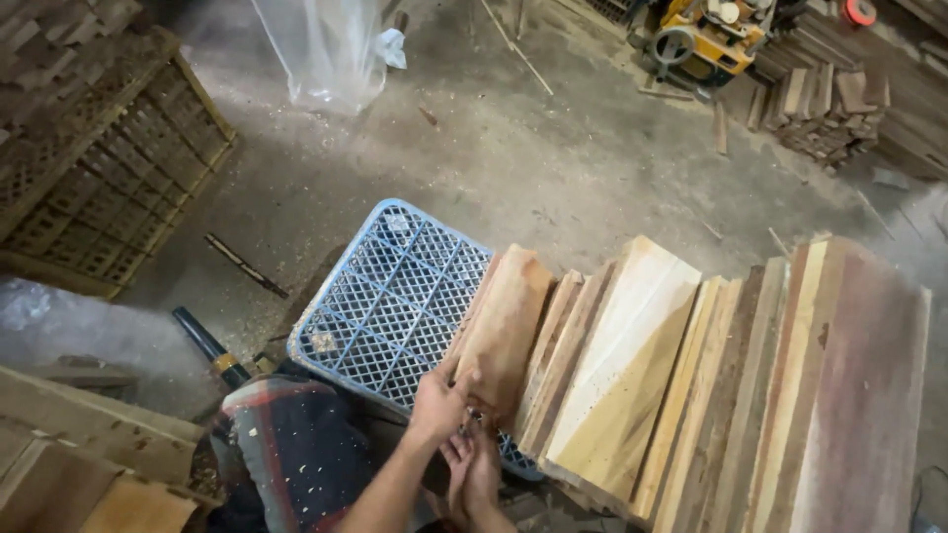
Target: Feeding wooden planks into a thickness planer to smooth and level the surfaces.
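A reddish-brown wooden board [506, 321] leans at the left end of a row of boards standing on edge. My left hand [437, 400] grips its near lower corner, thumb on the face. My right hand [476, 472] is just below, palm turned up, with its fingers curled against the board's bottom end. The fingertips of both hands meet under the board and are partly hidden there.
A blue plastic lattice crate [380, 296] lies under and left of the boards. The row of pale and dark planks [711, 385] fills the right. My knee [291, 449] in sawdust-flecked dark cloth is at the lower left. A wooden lattice rack [109, 168] stands far left and a yellow machine [701, 35] at the top.
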